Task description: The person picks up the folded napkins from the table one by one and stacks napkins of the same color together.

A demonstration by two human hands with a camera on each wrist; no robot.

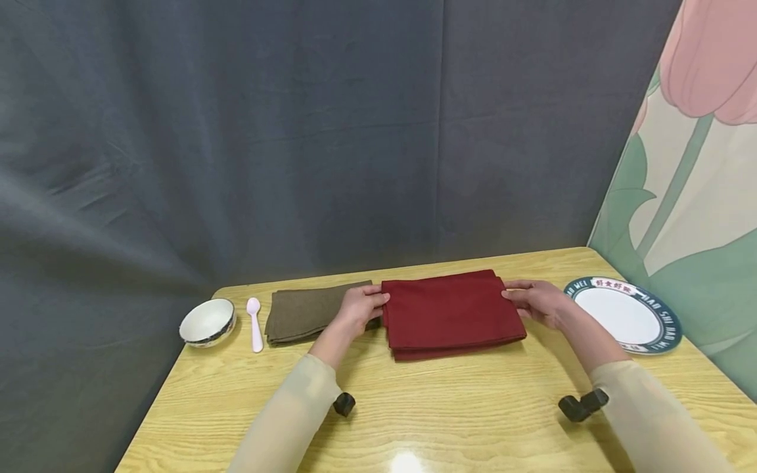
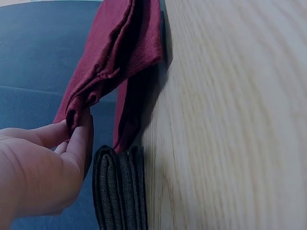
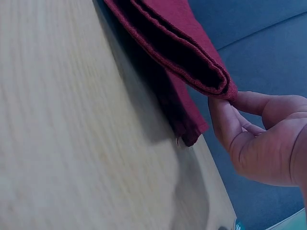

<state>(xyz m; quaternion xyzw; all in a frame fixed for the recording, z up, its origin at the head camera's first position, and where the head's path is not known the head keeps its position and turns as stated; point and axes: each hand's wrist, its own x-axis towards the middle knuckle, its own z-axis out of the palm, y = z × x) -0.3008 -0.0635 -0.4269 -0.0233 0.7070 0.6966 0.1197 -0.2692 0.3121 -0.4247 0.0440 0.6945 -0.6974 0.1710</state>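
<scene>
A folded red cloth [image 1: 452,312] spans the space between my two hands over the table. My left hand [image 1: 359,307] pinches its left edge between thumb and fingers; the left wrist view shows the gathered layers of the red cloth [image 2: 103,62] in that pinch. On the other side my right hand [image 1: 535,302] pinches the right edge. In the right wrist view, the upper fold of the red cloth [image 3: 192,57] is lifted over a lower part near the tabletop. Just left of it lies a folded brown cloth [image 1: 310,312], partly behind my left hand.
A white bowl with a patterned outside [image 1: 207,322] stands at the table's left edge, with a pink spoon [image 1: 255,325] beside it. An oval plate with a dark lettered rim [image 1: 662,315] lies at the right, partly behind my right forearm. A grey curtain [image 1: 331,144] hangs behind the table.
</scene>
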